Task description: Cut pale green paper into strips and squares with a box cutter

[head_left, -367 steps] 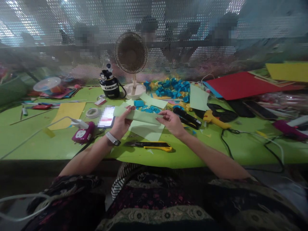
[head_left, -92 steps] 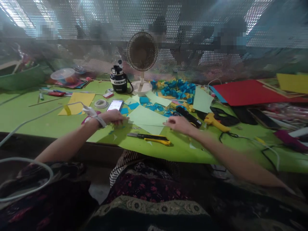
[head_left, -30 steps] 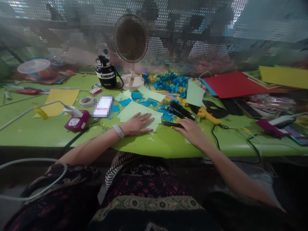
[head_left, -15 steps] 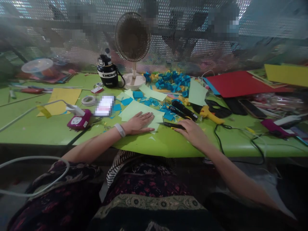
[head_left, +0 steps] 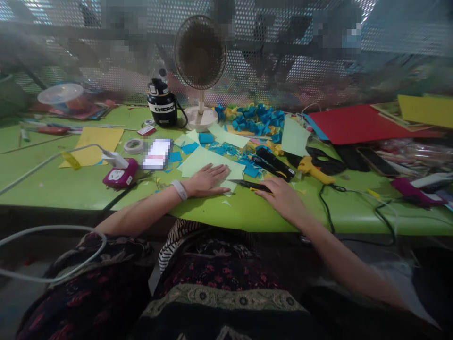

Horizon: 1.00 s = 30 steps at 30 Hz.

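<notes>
My left hand [head_left: 209, 181] lies flat with fingers stretched out, pressing on a pale green sheet of paper [head_left: 198, 160]. Beside it on the right, my right hand [head_left: 281, 196] is closed around a black-and-yellow cutting tool [head_left: 247, 184]. The tool's dark, pointed end aims left and rests by the paper's lower right corner. Whether it is a knife or scissors I cannot tell, as my fingers cover its handle. A small pale paper scrap [head_left: 225, 203] lies just below my left fingertips.
Behind the sheet are blue paper scraps [head_left: 221, 149] and a black stapler-like tool [head_left: 276, 163]. A yellow glue gun [head_left: 314, 171] lies to the right, its cord trailing. Left are a lit phone [head_left: 156, 153], a tape roll [head_left: 133, 146] and a purple power socket [head_left: 120, 174]. A fan [head_left: 200, 52] stands behind.
The whole view has shifted slightly, so things sit a little further right. My left hand stays flat on the sheet, and my right hand keeps its hold on the cutting tool.
</notes>
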Motion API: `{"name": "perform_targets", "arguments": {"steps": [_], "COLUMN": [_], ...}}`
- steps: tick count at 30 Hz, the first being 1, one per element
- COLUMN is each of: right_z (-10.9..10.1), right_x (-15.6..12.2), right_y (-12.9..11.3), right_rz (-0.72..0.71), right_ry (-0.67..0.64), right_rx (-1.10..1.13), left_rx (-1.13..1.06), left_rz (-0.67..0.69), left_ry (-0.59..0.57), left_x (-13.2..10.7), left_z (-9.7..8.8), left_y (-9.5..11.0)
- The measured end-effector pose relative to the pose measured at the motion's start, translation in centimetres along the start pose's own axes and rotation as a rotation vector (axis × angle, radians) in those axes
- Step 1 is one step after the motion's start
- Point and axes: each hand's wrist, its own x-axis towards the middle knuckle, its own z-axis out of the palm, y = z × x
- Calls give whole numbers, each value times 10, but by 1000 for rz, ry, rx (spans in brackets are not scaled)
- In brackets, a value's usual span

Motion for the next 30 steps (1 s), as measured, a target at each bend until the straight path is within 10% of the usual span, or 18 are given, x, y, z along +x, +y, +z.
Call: {"name": "perform_targets", "arguments": {"steps": [19,30], "right_z": [9,13], "right_x": [17,17], "right_y": [-3,-1], "right_rz": [-21,-50], "right_ry": [23,58], "right_rx": [-11,1], "left_rx": [-75,-36], "left_rz": [-30,14], "left_ry": [-41,-89], "left_x": [10,-47], "left_z": [-7,-19], "left_y": [11,-33]}}
